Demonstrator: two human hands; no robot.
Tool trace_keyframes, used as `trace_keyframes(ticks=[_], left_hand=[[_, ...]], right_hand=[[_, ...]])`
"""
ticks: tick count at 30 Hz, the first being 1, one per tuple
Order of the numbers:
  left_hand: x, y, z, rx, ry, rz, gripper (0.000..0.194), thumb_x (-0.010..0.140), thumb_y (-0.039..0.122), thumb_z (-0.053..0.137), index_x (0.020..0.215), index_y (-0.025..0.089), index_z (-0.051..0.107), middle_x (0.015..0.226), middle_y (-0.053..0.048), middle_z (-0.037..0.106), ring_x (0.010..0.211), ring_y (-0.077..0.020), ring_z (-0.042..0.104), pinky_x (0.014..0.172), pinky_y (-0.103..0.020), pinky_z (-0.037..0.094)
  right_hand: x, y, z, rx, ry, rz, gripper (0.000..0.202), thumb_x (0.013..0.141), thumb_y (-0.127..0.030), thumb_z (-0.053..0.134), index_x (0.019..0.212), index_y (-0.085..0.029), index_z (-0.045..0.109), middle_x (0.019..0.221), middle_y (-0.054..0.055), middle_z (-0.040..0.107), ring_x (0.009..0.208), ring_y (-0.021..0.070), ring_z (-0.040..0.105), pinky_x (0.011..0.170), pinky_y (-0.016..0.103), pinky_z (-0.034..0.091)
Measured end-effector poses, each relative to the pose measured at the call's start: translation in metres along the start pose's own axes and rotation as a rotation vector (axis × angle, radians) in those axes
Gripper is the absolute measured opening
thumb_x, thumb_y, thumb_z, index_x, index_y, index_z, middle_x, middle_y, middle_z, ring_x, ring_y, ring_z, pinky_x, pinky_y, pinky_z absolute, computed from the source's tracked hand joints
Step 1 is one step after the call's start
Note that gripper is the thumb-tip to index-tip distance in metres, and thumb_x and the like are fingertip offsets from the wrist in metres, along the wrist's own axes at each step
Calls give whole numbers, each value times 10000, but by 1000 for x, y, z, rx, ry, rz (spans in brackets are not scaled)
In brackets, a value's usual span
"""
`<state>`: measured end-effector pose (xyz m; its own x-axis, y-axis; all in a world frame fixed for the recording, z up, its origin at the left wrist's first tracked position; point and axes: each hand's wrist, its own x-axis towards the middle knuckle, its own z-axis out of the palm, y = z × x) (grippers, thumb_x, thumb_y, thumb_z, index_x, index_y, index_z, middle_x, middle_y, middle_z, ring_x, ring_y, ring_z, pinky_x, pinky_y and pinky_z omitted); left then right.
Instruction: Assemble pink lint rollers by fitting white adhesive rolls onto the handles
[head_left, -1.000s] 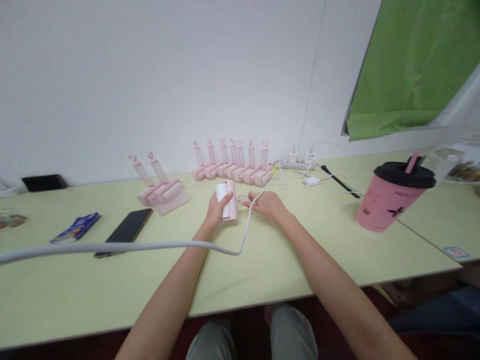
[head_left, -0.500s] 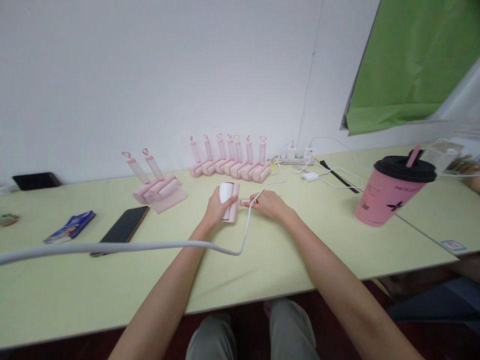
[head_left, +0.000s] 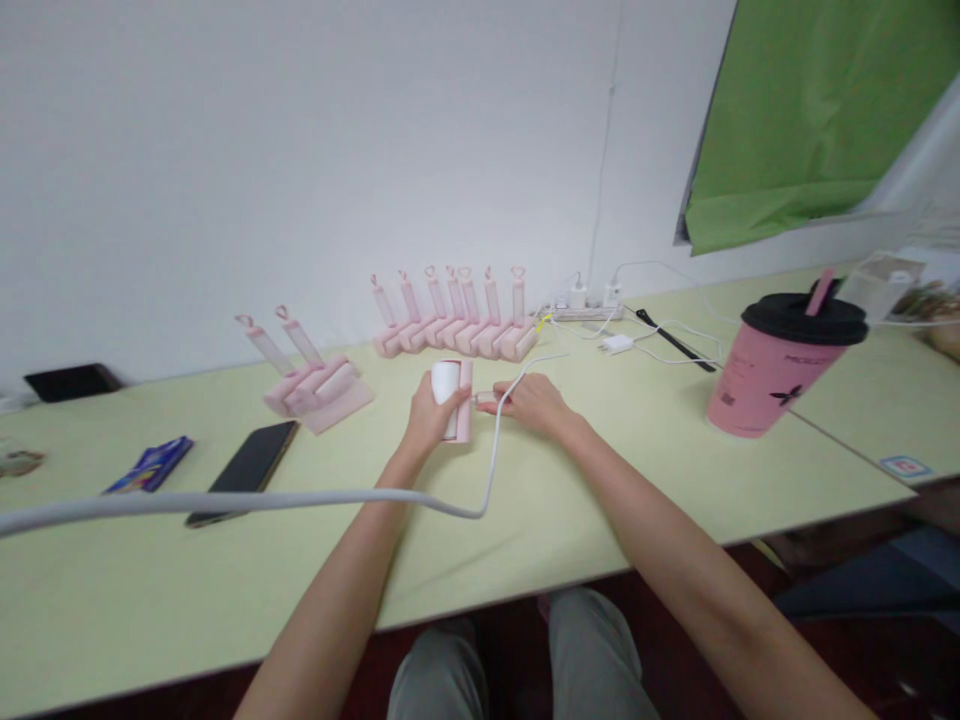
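My left hand [head_left: 427, 412] is closed around a pink lint roller [head_left: 464, 405] with a white roll [head_left: 445, 376] in its casing, the thumb lying across the front. On the right side of the casing, my right hand [head_left: 534, 404] pinches the roller's short clear handle [head_left: 486, 398]. The fingers partly hide that handle, so I cannot tell how its end is seated. Behind my hands, a row of several pink lint rollers [head_left: 454, 338] rests with clear handles upright. More of the same rollers [head_left: 311, 385] lie at the left, on a flat pink piece [head_left: 341, 405].
A white cable [head_left: 300, 494] crosses the view in front of my arms. A phone [head_left: 251, 465] and a blue packet [head_left: 154, 465] lie left. At right stand a pink cup [head_left: 772, 385], a power strip [head_left: 589, 313], a white charger [head_left: 616, 344] and a black strap [head_left: 675, 340].
The view has shifted slightly, so the background sits a little differently. Both hands keep their hold on the lint roller and its handle, with barely any movement between them.
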<state>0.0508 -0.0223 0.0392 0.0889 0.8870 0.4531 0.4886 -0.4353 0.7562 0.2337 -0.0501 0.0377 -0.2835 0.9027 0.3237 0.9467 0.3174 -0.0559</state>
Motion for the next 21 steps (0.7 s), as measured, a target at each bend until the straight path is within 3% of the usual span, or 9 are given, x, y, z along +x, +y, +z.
trace_keyframes(ticks=[4, 16, 21], left_hand=[[1, -2, 1, -47, 16, 10, 492, 670, 457, 614, 1044, 146, 542, 910, -45, 565, 809, -182, 502, 733, -291, 379], [3, -5, -1, -199, -80, -140, 511, 610, 420, 650, 1031, 139, 575, 833, -34, 584, 752, -175, 507, 679, -283, 399], [1, -2, -3, -260, -59, -209, 517, 572, 392, 668, 1014, 136, 583, 818, -36, 603, 725, -174, 523, 649, -278, 405]], right_hand=[[0, -2, 1, -12, -2, 35, 676, 826, -680, 178, 931, -201, 643, 827, 115, 681, 826, 212, 614, 660, 258, 342], [-2, -14, -2, -43, -16, -10, 690, 838, -658, 168, 970, -155, 622, 849, 164, 666, 820, 230, 626, 644, 266, 346], [-2, -15, 1, -67, -8, -12, 649, 857, -626, 176, 953, -152, 608, 840, 161, 670, 808, 232, 633, 624, 264, 346]])
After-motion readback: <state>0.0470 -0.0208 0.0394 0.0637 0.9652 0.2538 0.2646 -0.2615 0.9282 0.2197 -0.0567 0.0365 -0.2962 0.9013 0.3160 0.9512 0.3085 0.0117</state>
